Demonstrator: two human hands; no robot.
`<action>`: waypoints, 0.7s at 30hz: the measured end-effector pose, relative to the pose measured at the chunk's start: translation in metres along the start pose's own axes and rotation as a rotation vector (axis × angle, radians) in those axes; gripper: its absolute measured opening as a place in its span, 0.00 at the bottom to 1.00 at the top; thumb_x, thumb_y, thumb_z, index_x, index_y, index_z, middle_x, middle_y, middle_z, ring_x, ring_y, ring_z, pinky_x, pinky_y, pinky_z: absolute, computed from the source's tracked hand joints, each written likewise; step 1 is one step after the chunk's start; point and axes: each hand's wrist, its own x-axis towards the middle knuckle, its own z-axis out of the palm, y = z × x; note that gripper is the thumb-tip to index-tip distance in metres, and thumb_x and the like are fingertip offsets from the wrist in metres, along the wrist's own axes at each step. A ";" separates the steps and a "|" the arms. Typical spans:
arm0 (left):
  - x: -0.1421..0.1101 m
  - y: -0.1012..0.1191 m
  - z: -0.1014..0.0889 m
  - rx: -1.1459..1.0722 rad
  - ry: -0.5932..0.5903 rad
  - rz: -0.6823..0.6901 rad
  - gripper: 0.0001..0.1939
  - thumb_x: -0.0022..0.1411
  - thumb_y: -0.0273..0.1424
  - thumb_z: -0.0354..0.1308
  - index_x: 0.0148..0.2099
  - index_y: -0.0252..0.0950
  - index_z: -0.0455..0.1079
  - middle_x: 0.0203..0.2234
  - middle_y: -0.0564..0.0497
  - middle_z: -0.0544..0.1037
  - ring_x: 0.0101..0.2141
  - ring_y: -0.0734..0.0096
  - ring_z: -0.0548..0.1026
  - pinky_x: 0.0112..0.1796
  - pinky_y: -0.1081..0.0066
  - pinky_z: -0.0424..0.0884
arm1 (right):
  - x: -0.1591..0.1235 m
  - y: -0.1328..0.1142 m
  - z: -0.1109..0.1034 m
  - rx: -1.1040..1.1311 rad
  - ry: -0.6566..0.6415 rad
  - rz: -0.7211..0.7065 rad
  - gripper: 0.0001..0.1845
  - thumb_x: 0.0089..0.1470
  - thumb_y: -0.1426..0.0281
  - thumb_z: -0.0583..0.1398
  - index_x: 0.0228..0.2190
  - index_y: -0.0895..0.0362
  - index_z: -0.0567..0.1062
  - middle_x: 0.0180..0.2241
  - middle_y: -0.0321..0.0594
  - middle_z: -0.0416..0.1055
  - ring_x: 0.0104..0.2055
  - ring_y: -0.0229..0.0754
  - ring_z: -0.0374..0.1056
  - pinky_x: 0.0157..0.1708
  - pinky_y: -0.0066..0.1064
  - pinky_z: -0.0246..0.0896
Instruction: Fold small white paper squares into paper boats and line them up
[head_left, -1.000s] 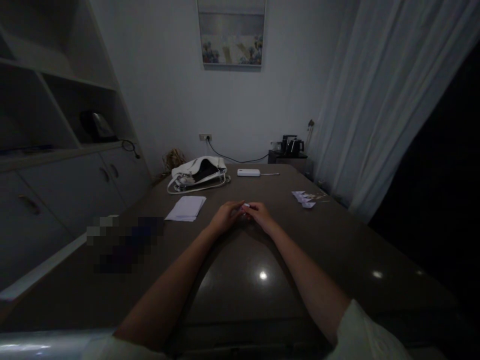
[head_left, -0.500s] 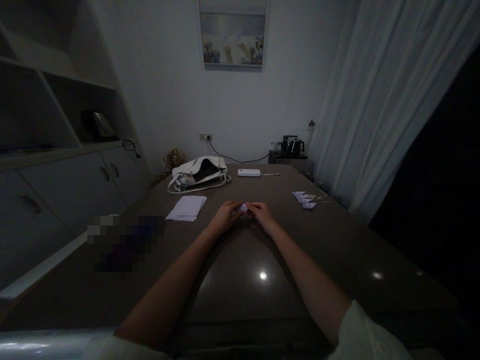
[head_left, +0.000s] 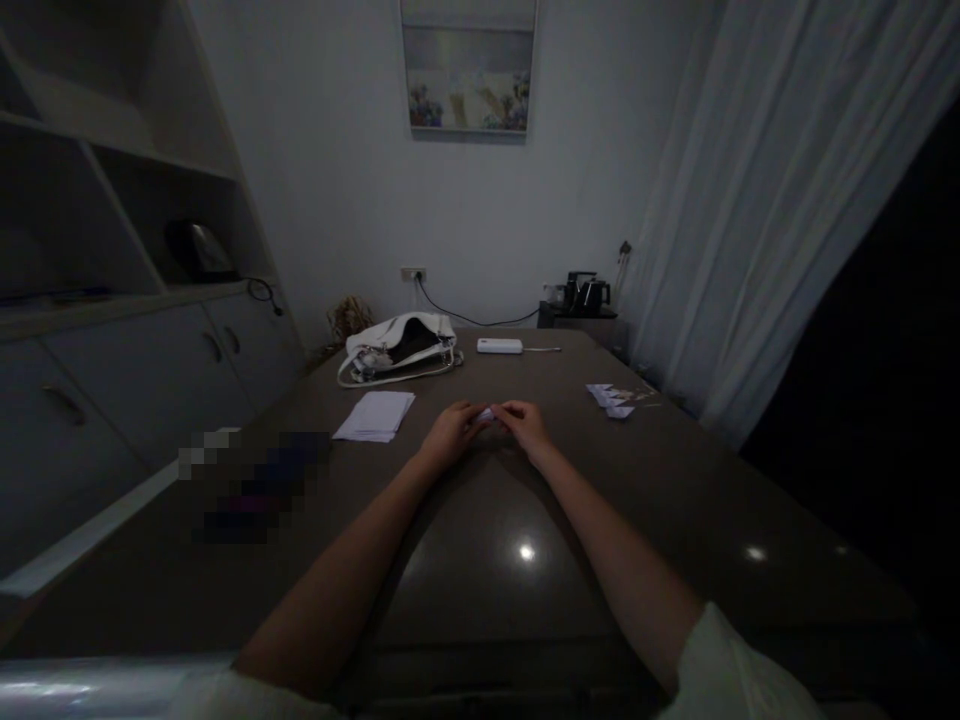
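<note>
Between my two hands, low over the middle of the table, is a small folded piece of white paper. My left hand grips its left side with closed fingers. On the opposite side, my right hand pinches it. Fingers cover much of the paper, so its exact folded shape is hidden. To the left of my hands lies a stack of white paper sheets. Several folded white paper pieces sit in an overlapping row off to the right.
A white handbag rests at the back left of the table, with a white power bank and short cable beside it. A blurred-out dark item lies at the left. A black kettle stands beyond the far edge.
Both hands stay in place while the fingers shift slightly on the folded paper. More of its white surface showed half a second ago. The view has drifted a little.
</note>
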 end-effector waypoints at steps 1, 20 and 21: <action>0.000 0.000 0.000 0.004 -0.001 -0.002 0.18 0.60 0.37 0.50 0.48 0.34 0.69 0.30 0.46 0.71 0.30 0.69 0.68 0.32 0.72 0.62 | 0.000 0.000 0.000 0.004 -0.001 -0.001 0.18 0.39 0.55 0.61 0.21 0.59 0.72 0.17 0.34 0.65 0.20 0.34 0.58 0.20 0.25 0.52; 0.003 0.005 -0.001 -0.311 0.065 -0.164 0.21 0.56 0.42 0.53 0.42 0.31 0.74 0.31 0.46 0.78 0.30 0.65 0.73 0.30 0.73 0.64 | -0.001 -0.005 -0.001 0.086 -0.106 -0.076 0.15 0.41 0.60 0.62 0.30 0.58 0.76 0.31 0.41 0.74 0.32 0.39 0.68 0.32 0.29 0.60; 0.003 0.005 -0.001 -0.346 0.054 -0.163 0.21 0.56 0.42 0.53 0.42 0.31 0.74 0.30 0.47 0.78 0.30 0.66 0.72 0.30 0.73 0.64 | 0.000 -0.004 -0.001 0.088 -0.100 -0.080 0.15 0.41 0.60 0.62 0.30 0.58 0.76 0.31 0.42 0.74 0.32 0.39 0.68 0.32 0.29 0.60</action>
